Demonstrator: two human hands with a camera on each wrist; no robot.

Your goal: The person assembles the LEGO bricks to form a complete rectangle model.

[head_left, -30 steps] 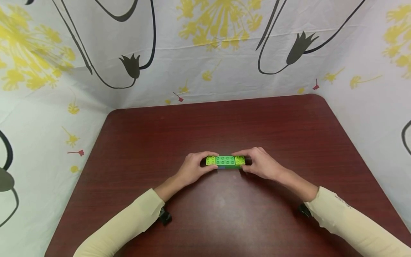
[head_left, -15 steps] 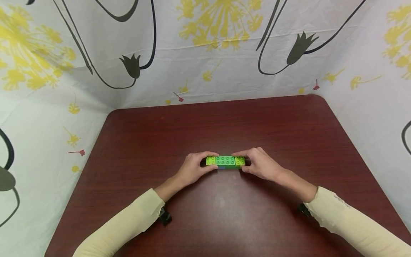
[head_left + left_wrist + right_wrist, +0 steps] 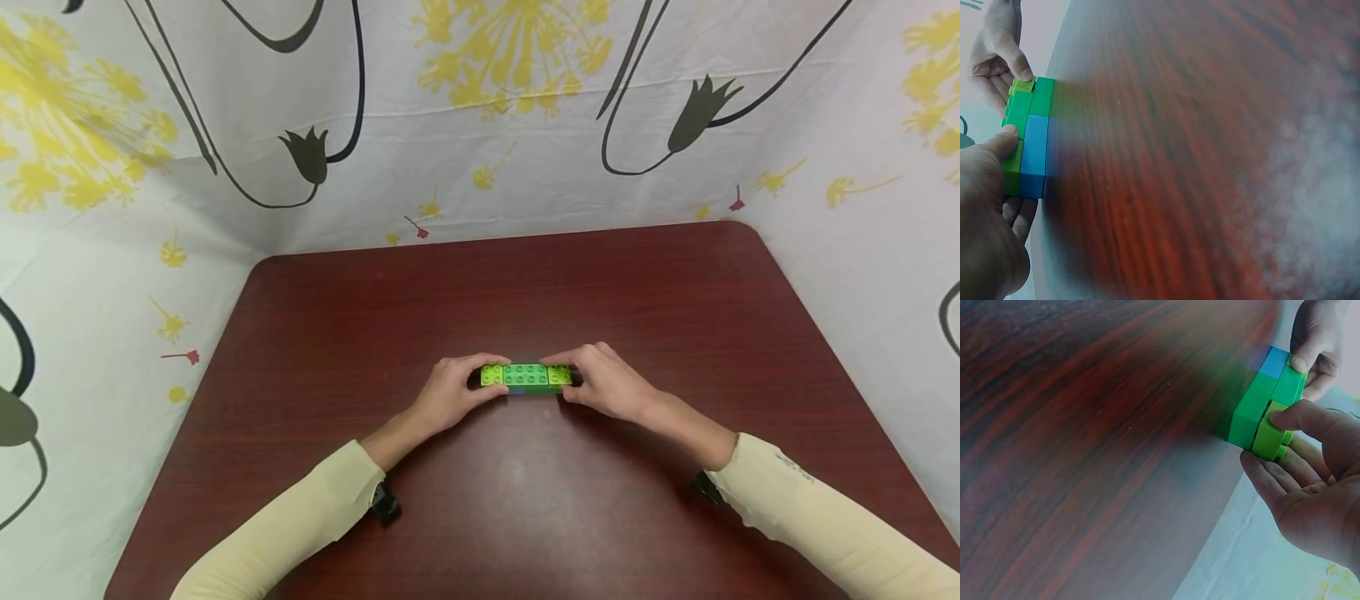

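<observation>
A low two-layer row of toy building bricks lies across the middle of the table. On top, a green brick (image 3: 527, 374) sits between a left lime brick (image 3: 492, 375) and a right lime brick (image 3: 557, 375). The lower layer has a blue brick (image 3: 1034, 156) on the left and another green brick (image 3: 1252, 412) on the right. My left hand (image 3: 444, 395) pinches the left end, thumb on the near side, fingers behind. From the other end, my right hand (image 3: 611, 385) pinches the right lime brick. A thin dark seam shows under that brick in the right wrist view.
The dark red wooden table (image 3: 525, 292) has rounded far corners. A white cloth (image 3: 480, 167) with yellow and grey flower prints hangs behind it and along both sides. Black devices sit under the left wrist (image 3: 386, 505) and right wrist (image 3: 708, 488).
Both hands keep their hold on the bricks at the same spot. The right hand and forearm have shifted very slightly to the left.
</observation>
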